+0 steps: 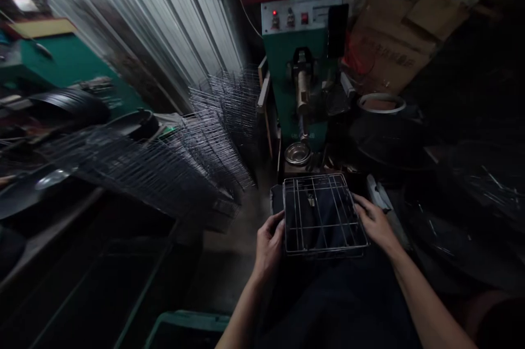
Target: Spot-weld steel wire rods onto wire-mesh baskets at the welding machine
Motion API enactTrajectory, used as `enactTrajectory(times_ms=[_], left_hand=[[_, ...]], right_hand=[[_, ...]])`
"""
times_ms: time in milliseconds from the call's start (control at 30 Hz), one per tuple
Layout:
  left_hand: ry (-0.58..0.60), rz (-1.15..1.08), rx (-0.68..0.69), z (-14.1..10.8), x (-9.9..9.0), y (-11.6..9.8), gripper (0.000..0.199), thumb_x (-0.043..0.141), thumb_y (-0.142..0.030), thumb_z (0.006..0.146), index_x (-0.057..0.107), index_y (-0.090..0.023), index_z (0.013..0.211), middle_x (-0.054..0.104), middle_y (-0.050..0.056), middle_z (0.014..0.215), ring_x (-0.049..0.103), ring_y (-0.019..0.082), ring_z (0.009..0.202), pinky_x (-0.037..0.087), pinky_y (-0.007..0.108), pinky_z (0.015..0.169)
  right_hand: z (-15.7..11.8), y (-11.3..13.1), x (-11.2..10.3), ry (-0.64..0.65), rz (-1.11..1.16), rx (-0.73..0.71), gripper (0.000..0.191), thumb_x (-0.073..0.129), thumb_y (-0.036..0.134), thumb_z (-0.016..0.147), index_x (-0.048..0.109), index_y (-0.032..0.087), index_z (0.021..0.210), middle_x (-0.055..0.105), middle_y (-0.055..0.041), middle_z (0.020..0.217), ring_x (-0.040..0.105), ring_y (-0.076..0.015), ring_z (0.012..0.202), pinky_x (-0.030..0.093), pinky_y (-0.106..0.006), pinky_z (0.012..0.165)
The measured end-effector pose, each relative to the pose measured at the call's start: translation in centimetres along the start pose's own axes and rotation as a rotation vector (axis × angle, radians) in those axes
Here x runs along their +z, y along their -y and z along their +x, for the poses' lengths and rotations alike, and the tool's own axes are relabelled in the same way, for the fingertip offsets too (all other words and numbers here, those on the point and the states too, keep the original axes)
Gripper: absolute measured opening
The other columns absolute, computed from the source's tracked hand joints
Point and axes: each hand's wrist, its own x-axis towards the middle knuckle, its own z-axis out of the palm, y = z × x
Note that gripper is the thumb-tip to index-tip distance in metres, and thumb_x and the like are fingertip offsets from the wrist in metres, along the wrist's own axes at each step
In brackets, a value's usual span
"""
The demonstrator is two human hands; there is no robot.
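Note:
A square wire rack (324, 226) with crossing thin rods is held level in front of my body, over my dark clothes. My left hand (269, 242) grips its left side, thumb and fingers closed on the frame. On the opposite side my right hand (375, 223) holds the right edge, fingers partly hidden behind the wires. Beyond the rack stands a green machine (287, 81) with a red light on its panel and a metal arm. A small round metal dish (298, 153) sits at the machine's foot.
Stacked wire grids (217, 141) stand to the left, near a dark bench. A green-rimmed bin (192, 320) is at the lower left. Cardboard (394, 37) leans at the back right, above a large dark round container (389, 138).

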Motion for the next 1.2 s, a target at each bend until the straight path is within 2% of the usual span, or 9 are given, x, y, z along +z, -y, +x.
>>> enactTrajectory(times_ms=[100,267,467,633,733,867,967,1200], left_hand=[[-0.010,-0.004,-0.021,0.3,-0.1,0.2,0.047,0.069,-0.049,0.085,0.070,-0.016,0.118,0.073,0.012,0.116,0.067,0.029,0.110,0.052,0.039,0.097],[-0.002,0.106,0.028,0.8,-0.2,0.7,0.050,0.059,-0.048,0.092,0.064,-0.019,0.131,0.065,0.011,0.134,0.060,0.028,0.125,0.045,0.042,0.110],[-0.034,0.298,0.115,2.0,-0.5,0.4,0.041,0.062,-0.040,0.089,0.071,-0.018,0.122,0.074,0.011,0.118,0.068,0.028,0.109,0.051,0.041,0.101],[0.007,0.211,0.074,3.7,-0.4,0.1,0.050,0.068,-0.035,0.081,0.067,-0.017,0.128,0.070,0.009,0.126,0.066,0.030,0.116,0.049,0.044,0.106],[0.058,0.219,0.102,4.3,-0.4,-0.2,0.044,0.068,-0.031,0.079,0.071,-0.017,0.120,0.070,0.009,0.126,0.064,0.031,0.120,0.046,0.044,0.109],[0.125,0.305,0.169,4.6,-0.9,-0.6,0.040,0.067,-0.028,0.078,0.073,-0.018,0.116,0.072,0.010,0.123,0.067,0.030,0.114,0.047,0.043,0.108],[0.131,0.291,0.182,4.3,-1.1,-0.3,0.044,0.068,-0.030,0.080,0.070,-0.017,0.122,0.071,0.010,0.125,0.065,0.030,0.118,0.045,0.043,0.110],[0.096,0.134,0.108,3.5,-0.7,1.3,0.056,0.067,-0.042,0.086,0.061,-0.015,0.134,0.061,0.010,0.140,0.054,0.029,0.133,0.037,0.044,0.117]], right_hand=[[0.1,-1.3,1.1,-0.029,0.046,0.019,0.048,0.046,0.046,0.096,0.064,0.017,0.130,0.066,-0.0128,0.132,0.060,-0.0289,0.124,0.046,-0.051,0.108],[-0.8,-0.7,1.2,-0.022,-0.033,-0.042,0.047,0.045,0.044,0.096,0.065,0.018,0.129,0.066,-0.0127,0.131,0.061,-0.0292,0.123,0.046,-0.050,0.108],[-0.7,0.1,0.4,-0.017,-0.036,-0.021,0.044,0.048,0.043,0.095,0.066,0.019,0.127,0.069,-0.0108,0.127,0.064,-0.0285,0.119,0.050,-0.048,0.104],[-0.2,0.3,0.3,0.023,0.001,0.020,0.044,0.051,0.042,0.095,0.065,0.017,0.129,0.070,-0.0109,0.125,0.067,-0.0276,0.113,0.054,-0.044,0.097],[-0.3,0.0,0.3,0.017,0.013,0.021,0.044,0.051,0.042,0.094,0.066,0.017,0.127,0.071,-0.0111,0.123,0.068,-0.0276,0.111,0.055,-0.043,0.095],[-0.5,-0.4,0.3,0.024,0.013,0.028,0.044,0.052,0.043,0.094,0.067,0.017,0.127,0.072,-0.0106,0.121,0.069,-0.0274,0.109,0.057,-0.042,0.092],[-0.5,-0.5,0.1,0.012,0.005,0.012,0.043,0.054,0.043,0.092,0.069,0.017,0.123,0.072,-0.0110,0.120,0.068,-0.0287,0.111,0.055,-0.044,0.097],[-0.3,0.0,-0.1,0.018,0.011,-0.004,0.040,0.056,0.042,0.090,0.073,0.019,0.116,0.073,-0.0113,0.118,0.068,-0.0303,0.111,0.052,-0.050,0.102]])
